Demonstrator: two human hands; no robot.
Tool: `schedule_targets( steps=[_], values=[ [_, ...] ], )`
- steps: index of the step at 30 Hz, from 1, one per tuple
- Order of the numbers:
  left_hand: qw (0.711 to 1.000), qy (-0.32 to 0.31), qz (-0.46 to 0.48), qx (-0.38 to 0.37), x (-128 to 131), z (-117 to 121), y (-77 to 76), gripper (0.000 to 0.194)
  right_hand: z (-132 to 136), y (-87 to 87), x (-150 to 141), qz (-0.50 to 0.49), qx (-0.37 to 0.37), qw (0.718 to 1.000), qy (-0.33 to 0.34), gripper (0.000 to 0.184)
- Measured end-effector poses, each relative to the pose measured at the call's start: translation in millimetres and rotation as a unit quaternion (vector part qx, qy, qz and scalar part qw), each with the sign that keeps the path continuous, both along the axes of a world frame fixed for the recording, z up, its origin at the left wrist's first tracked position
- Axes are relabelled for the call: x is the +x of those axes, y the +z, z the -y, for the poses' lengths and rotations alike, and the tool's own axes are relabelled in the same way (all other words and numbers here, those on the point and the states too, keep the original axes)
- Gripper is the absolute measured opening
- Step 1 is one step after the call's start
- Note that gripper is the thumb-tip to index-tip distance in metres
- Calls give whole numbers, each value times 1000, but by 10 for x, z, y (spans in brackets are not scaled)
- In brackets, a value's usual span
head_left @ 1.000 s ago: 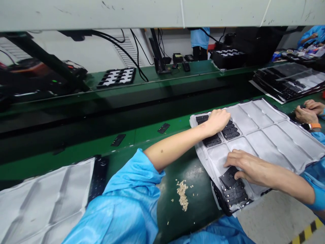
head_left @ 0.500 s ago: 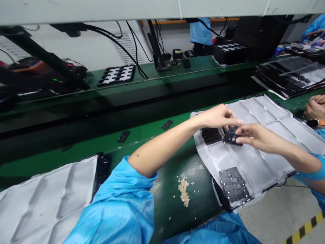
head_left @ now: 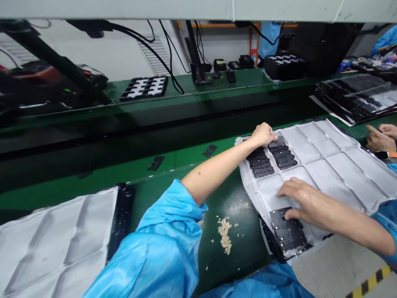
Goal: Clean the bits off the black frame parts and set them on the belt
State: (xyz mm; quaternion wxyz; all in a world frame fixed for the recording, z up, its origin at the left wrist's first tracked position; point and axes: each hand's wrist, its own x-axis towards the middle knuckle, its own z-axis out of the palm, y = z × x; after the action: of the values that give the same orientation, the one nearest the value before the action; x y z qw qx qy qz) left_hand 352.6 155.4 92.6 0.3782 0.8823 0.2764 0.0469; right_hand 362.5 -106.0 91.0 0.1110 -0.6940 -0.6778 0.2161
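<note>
A white-lined tray (head_left: 336, 165) with several pockets lies on the bench at the right. In its two far-left pockets lie rows of overlapping flat black plastic plates (head_left: 283, 155). My left hand (head_left: 263, 134) is closed at the far end of the second row, its fingertips pinching the edge of a black plate. My right hand (head_left: 305, 203) curves over the near-left pocket with thumb and fingers apart. Its thumb is at the upper edge of a pile of black plates (head_left: 288, 234); no plate shows lifted in it.
Two loose black plates (head_left: 156, 163) lie on the green bench beyond my left arm. Small beige chips (head_left: 225, 236) are heaped left of the tray. Another white-lined tray (head_left: 58, 236) is at left. A co-worker's hands (head_left: 381, 138) and stacked trays (head_left: 356, 99) are at right.
My hands came together over the second pocket, the right one bringing a black plate from the near pile. Now they are apart, the left at the row's far end, the right back at the pile.
</note>
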Motion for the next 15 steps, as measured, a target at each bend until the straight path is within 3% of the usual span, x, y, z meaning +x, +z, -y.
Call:
schedule_targets(
  steps=[3, 7, 11, 15],
  values=[
    [998, -5, -21, 67, 10, 83, -7, 10, 89, -69, -154, 47, -10, 999, 24, 45],
    [991, -29, -51, 121, 35, 134, 11, 14, 90, -73, -160, 48, -30, 998, 24, 37],
    [986, -61, -59, 143, 52, 134, 20, 16, 119, -20, -148, 41, -23, 998, 31, 31],
    [983, -101, -57, 141, 37, 113, 39, 16, 162, -43, -133, 37, -31, 998, 34, 36]
  ],
)
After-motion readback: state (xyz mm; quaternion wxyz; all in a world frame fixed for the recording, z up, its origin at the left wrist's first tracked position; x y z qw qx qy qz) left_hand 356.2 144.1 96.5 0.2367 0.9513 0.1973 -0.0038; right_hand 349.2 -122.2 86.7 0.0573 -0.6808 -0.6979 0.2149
